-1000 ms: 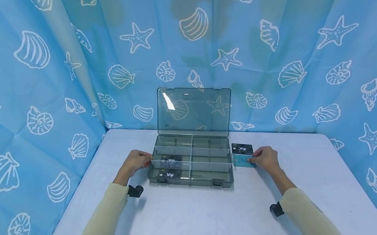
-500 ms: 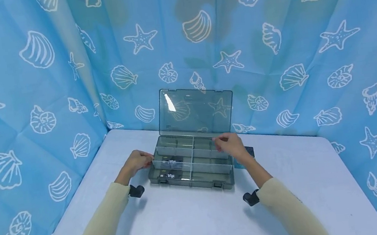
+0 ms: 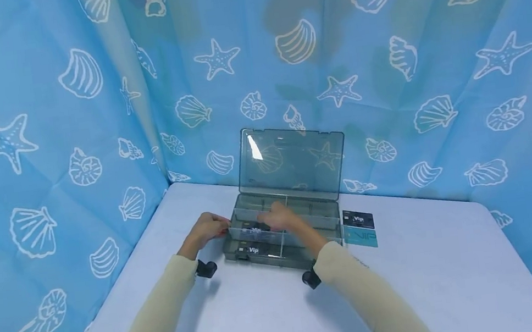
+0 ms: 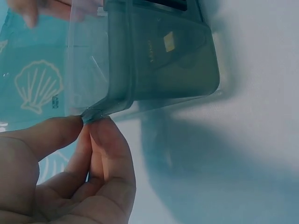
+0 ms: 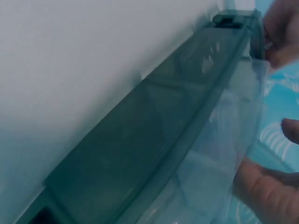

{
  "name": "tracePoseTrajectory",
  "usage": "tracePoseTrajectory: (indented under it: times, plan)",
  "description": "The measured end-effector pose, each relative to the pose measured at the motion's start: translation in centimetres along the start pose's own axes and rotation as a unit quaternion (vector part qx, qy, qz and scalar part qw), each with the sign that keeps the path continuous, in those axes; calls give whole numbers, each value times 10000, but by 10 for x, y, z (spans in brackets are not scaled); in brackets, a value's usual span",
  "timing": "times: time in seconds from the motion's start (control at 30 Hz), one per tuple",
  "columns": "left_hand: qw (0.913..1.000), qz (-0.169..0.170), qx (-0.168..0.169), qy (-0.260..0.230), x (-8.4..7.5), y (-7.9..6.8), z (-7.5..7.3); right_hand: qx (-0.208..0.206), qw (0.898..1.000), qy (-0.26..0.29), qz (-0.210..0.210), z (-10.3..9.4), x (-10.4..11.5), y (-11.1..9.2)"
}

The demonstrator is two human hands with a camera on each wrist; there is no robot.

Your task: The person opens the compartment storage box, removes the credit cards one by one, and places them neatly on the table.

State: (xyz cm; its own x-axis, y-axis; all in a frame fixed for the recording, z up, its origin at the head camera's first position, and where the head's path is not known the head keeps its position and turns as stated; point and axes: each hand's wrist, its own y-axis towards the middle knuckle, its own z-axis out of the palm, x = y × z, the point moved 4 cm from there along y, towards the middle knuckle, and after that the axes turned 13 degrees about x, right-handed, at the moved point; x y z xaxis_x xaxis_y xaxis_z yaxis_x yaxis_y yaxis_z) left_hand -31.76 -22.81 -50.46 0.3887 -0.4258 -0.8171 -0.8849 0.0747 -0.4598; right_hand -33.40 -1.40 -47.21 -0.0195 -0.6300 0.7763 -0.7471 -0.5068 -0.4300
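Note:
A smoky clear compartment box lies on the table with its lid raised. At its left end, my left hand pinches the rim between thumb and fingers; the left wrist view shows the fingertips at the corner. My right hand reaches over the middle row, its fingers beside a dark "Vip" card inside. Thumb and fingers are apart in the right wrist view, with nothing seen between them. Another dark Vip card lies in the front left compartment.
Right of the box, a dark Vip card and a teal card lie one in front of the other on the white table. A blue shell-patterned curtain stands behind the table and along its left side.
My right hand has let go of the teal card on the table and moved left across the box to the middle left compartment. The left hand stays at the rim. The head view has shifted slightly.

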Motion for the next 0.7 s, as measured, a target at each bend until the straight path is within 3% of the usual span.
tracePoseTrajectory:
  times: [0.07, 0.13, 0.23, 0.3, 0.47, 0.57, 0.6, 0.63, 0.7]
  plan:
    - [9999, -13, 4, 112, 0, 2, 3, -129, 9990, -403, 150, 5, 0, 2]
    - [9998, -49, -47, 166, 0, 2, 4, -191, 9990, -386, 142, 10, 0, 4]
    - [9996, -53, -151, 249, -1, 2, 2, -221, 9985, 496, -57, 13, 1, 7]
    - [9995, -43, -170, 261, -2, 2, 1, -202, 9926, 1193, -87, 14, 1, 9]
    - [9996, 29, -112, 252, -4, 3, -2, -170, 9588, 2836, 83, 11, 3, 14]
    - [9998, -27, -79, 203, -4, 2, -2, -167, 9370, 3483, 221, 9, 1, 15]
    - [9998, -63, -71, 191, -3, 2, -2, -179, 9341, 3557, 256, 9, -1, 15]
    - [9997, -99, -72, 191, -2, 1, -1, -152, 9353, 3526, 254, 10, -2, 14]
    - [9998, -131, -58, 148, 0, 0, 0, -80, 9487, 3157, 146, 12, -6, 14]
